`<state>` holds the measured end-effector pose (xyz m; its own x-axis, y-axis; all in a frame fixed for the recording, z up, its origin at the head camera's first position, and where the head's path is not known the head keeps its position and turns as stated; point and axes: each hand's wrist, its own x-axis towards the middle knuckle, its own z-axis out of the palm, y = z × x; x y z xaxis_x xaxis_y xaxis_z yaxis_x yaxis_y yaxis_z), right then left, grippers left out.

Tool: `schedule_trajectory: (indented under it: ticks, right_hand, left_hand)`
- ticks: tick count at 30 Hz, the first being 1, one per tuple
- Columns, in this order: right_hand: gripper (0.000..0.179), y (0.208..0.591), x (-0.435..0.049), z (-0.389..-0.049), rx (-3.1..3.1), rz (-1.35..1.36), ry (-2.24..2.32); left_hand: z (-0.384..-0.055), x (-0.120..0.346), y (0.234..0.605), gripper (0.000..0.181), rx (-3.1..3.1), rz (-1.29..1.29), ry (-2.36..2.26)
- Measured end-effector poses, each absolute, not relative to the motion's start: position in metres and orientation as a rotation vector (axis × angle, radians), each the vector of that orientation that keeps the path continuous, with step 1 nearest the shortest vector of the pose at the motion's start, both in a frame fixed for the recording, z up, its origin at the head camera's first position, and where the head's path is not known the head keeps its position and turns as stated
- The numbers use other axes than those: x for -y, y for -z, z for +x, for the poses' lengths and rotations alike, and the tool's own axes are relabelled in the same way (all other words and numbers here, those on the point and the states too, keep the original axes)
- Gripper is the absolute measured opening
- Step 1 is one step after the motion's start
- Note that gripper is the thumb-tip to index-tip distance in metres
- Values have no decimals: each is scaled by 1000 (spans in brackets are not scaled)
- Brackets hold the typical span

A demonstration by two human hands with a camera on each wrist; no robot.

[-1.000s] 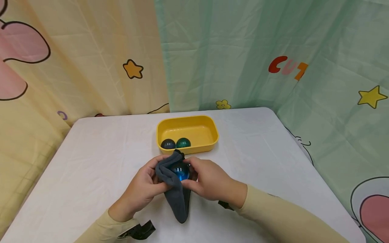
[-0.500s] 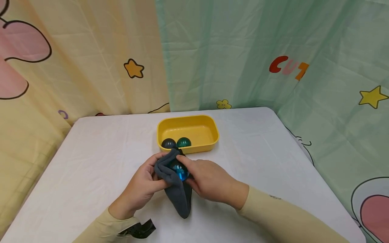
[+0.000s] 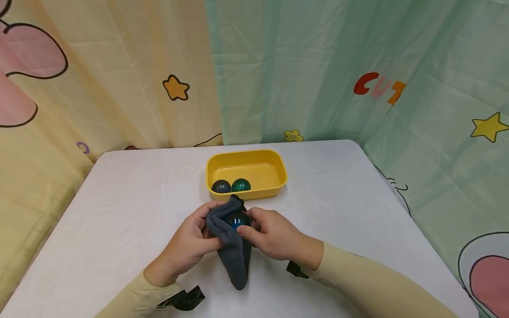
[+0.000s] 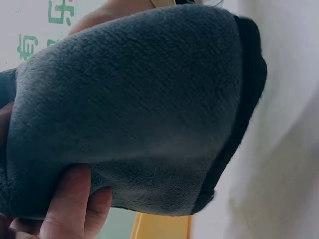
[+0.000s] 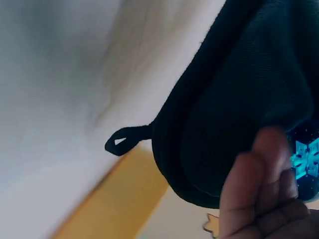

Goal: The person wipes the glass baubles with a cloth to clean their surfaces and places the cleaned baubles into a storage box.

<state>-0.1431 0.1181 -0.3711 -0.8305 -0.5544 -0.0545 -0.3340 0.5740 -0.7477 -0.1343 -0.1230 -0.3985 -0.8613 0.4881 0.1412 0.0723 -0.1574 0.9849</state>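
My left hand [image 3: 184,245] grips a folded grey-blue cloth [image 3: 233,258] with black edging, its lower end hanging above the table. In the left wrist view the cloth [image 4: 139,99] spreads wide, with fingertips pressed into its near side. A glossy dark blue ball [image 3: 239,219] sits against the cloth between both hands. My right hand [image 3: 276,236] pinches the ball, thumb on its front and fingers on its far side. At the right wrist view's edge, the ball [image 5: 305,162] shows a bright blue glint beside the fingers [image 5: 241,191].
Just beyond the hands stands a yellow tray [image 3: 254,192] on the white-covered table [image 3: 119,212]. A dark ball [image 3: 221,186] and a green ball [image 3: 241,185] lie in its near left part. Printed curtains [image 3: 286,66] hang behind the table.
My right hand rolled over the ball, then came back with its thumb in front. The ball's visible face has gone darker. My left hand keeps its hold on the cloth.
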Motion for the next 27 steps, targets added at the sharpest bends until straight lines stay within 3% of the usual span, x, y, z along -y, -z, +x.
schedule_trajectory:
  ticks: [7, 13, 15, 18, 23, 27]
  right_hand:
    - [75, 366, -117, -138, -2678, -1009, 750]
    - [63, 368, -120, -140, -2972, -1404, 426]
    - [63, 368, -120, -140, -2969, -1380, 430]
    - [61, 367, -119, -141, -2802, -1126, 671]
    - [31, 371, -116, -141, -2455, -679, 1168]
    - [41, 371, -114, -138, -2485, -677, 1145]
  left_hand:
    - [-136, 126, 396, 73, -1842, 610, -2109]
    - [-135, 128, 397, 74, -1811, 616, -2119]
    - [-134, 128, 398, 73, -1810, 633, -2118]
    - [-134, 127, 397, 71, -1824, 654, -2109]
    - [-134, 124, 398, 68, -1875, 653, -2078]
    - [-134, 123, 399, 70, -1896, 640, -2069]
